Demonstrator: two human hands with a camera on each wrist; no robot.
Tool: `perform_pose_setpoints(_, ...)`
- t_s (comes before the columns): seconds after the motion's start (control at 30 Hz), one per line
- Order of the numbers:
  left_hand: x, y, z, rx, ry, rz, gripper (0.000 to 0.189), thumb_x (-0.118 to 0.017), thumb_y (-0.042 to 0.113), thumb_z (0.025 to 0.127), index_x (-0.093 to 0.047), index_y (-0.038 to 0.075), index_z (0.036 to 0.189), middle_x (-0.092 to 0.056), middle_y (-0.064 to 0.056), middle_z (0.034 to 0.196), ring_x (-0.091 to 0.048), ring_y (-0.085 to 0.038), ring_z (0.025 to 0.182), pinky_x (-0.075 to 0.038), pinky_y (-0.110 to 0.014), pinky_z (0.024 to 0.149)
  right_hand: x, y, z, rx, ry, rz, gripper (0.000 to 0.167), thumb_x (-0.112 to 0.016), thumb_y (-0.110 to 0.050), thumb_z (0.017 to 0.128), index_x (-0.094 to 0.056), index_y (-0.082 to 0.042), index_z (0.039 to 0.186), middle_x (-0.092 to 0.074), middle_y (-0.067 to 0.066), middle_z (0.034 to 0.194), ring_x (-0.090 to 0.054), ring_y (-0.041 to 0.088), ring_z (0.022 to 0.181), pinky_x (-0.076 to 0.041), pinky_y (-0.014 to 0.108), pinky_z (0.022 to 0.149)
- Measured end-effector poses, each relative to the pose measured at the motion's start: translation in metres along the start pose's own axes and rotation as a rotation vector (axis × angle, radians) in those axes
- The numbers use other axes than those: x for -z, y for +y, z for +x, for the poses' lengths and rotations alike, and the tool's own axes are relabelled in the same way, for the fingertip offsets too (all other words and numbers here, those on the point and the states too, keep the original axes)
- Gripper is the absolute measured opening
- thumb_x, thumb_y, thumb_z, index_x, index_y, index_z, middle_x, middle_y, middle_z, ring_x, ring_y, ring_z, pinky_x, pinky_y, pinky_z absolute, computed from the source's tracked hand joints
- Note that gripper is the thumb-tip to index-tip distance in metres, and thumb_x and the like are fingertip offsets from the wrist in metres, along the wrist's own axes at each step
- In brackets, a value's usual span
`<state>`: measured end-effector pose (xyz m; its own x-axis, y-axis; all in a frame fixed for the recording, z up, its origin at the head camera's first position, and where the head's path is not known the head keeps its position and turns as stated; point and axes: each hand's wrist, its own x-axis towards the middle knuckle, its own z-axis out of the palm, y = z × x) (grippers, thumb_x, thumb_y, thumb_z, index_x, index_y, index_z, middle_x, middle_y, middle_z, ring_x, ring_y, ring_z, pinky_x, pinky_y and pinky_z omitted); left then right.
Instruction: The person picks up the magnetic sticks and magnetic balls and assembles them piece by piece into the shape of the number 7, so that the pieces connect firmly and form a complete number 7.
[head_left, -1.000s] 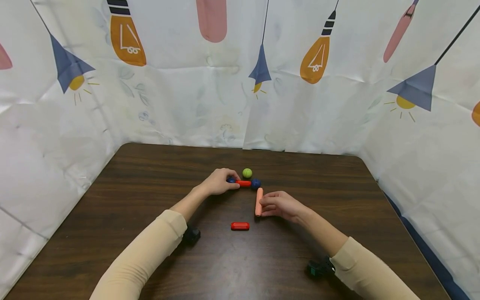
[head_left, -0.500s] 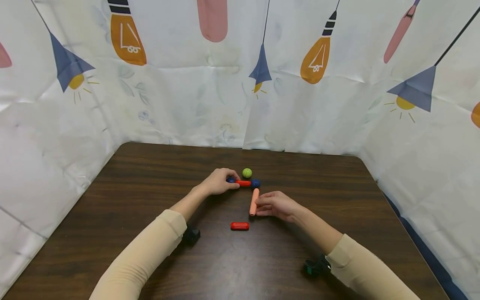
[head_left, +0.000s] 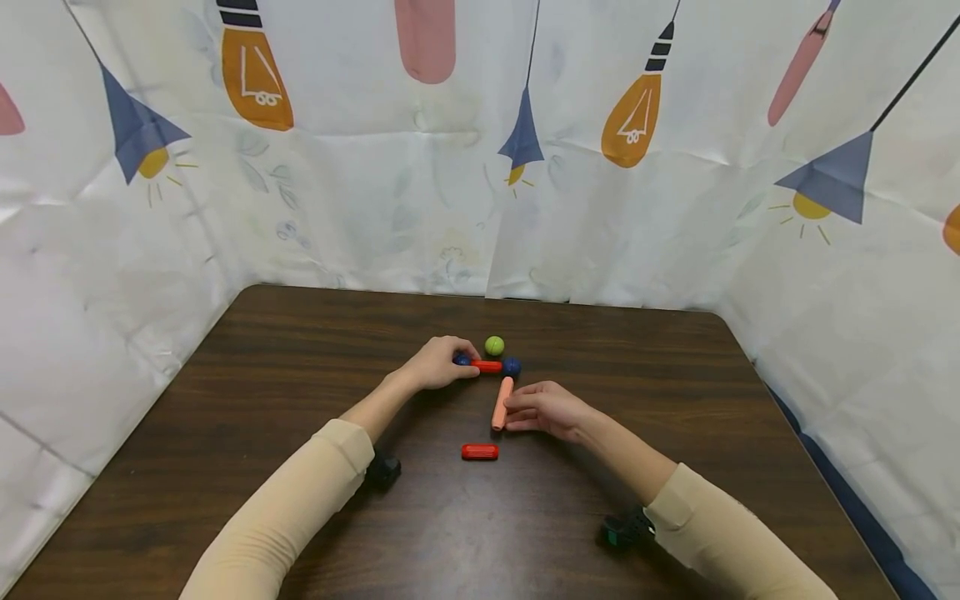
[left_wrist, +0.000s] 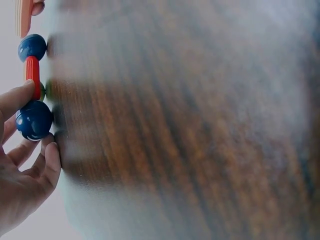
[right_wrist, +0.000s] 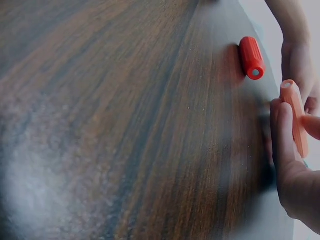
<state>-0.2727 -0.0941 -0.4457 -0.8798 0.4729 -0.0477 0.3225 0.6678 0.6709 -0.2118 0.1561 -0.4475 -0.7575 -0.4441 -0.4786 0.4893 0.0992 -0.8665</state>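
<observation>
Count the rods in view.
3: one joined red rod between blue balls, one loose red rod on the table, one pink rod in the right hand. Hidden ones can't be ruled out.

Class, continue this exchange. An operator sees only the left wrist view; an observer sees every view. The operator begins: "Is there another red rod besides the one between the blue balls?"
Observer: Yes, a loose red rod lies on the table, apart from the other pieces.

Operator: What shows on the end of the pink rod that faces away from the blue balls?

Observer: A pale round spot, seen in the right wrist view.

Operator: I see only a bit of green behind the joined red rod. What is it?

Observer: A light green ball, shown whole in the head view.
</observation>
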Motion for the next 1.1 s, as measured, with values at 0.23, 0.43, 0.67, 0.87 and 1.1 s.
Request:
perform_pose_setpoints(0.23, -0.0008, -0.0001, -0.0003, 0.003, 0.002, -0.005, 0.018, -0.075, 0.023, 0.096, -0.075, 0.013, 0.111, -0.068, -0.001, 0.107, -0.057, -0.021, 0.093, -0.048, -0.039, 0.086, -0.0024, -0.0025, 0.0015, 0.005, -0.001, -0.003, 0.028, -0.059, -0.007, 0.104, -0.061, 0.013, 0.124, -0.073, 0.015, 0.103, -0.073, 0.021, 0.093, -0.056, 0.038, 0.090)
perform_pose_setpoints(0.43, -0.0001, 0.0011, -0.0010, -0.006, 0.005, -0.009, 0.018, -0.075, 0.023, 0.096, -0.075, 0.012, 0.111, -0.069, -0.002, 0.107, -0.059, -0.021, 0.095, -0.049, -0.041, 0.089, -0.0030, -0.0029, 0.0022, 0.004, -0.002, 0.001, 0.031, -0.059, -0.008, 0.105, -0.061, 0.014, 0.126, -0.074, 0.016, 0.104, -0.073, 0.021, 0.093, -0.056, 0.037, 0.089)
perform_pose_setpoints(0.67, 0.0002, 0.0016, -0.0010, -0.014, 0.004, -0.004, 0.017, -0.075, 0.022, 0.096, -0.075, 0.012, 0.110, -0.069, -0.002, 0.106, -0.058, -0.021, 0.094, -0.049, -0.040, 0.087, -0.0024, -0.0022, 0.0048, 0.002, 0.012, 0.005, 0.030, -0.059, -0.007, 0.105, -0.061, 0.014, 0.126, -0.074, 0.016, 0.103, -0.074, 0.021, 0.091, -0.057, 0.037, 0.089)
perform_pose_setpoints(0.87, -0.0003, 0.0017, 0.0003, -0.012, -0.002, 0.004, 0.017, -0.075, 0.023, 0.096, -0.075, 0.013, 0.110, -0.069, -0.001, 0.106, -0.058, -0.020, 0.094, -0.048, -0.039, 0.087, -0.0002, -0.0013, 0.0066, 0.003, 0.026, 0.007, 0.029, -0.060, -0.006, 0.104, -0.061, 0.014, 0.124, -0.074, 0.015, 0.101, -0.073, 0.021, 0.091, -0.057, 0.036, 0.088)
perform_pose_setpoints(1.1, 0.0005, 0.0024, -0.0001, -0.019, -0.004, 0.013, 0.017, -0.076, 0.023, 0.096, -0.076, 0.013, 0.109, -0.069, -0.001, 0.106, -0.059, -0.021, 0.097, -0.049, -0.041, 0.090, -0.0002, -0.0017, 0.0068, 0.009, 0.008, 0.018, 0.033, -0.059, -0.007, 0.105, -0.059, 0.016, 0.128, -0.074, 0.015, 0.101, -0.074, 0.020, 0.091, -0.057, 0.036, 0.088)
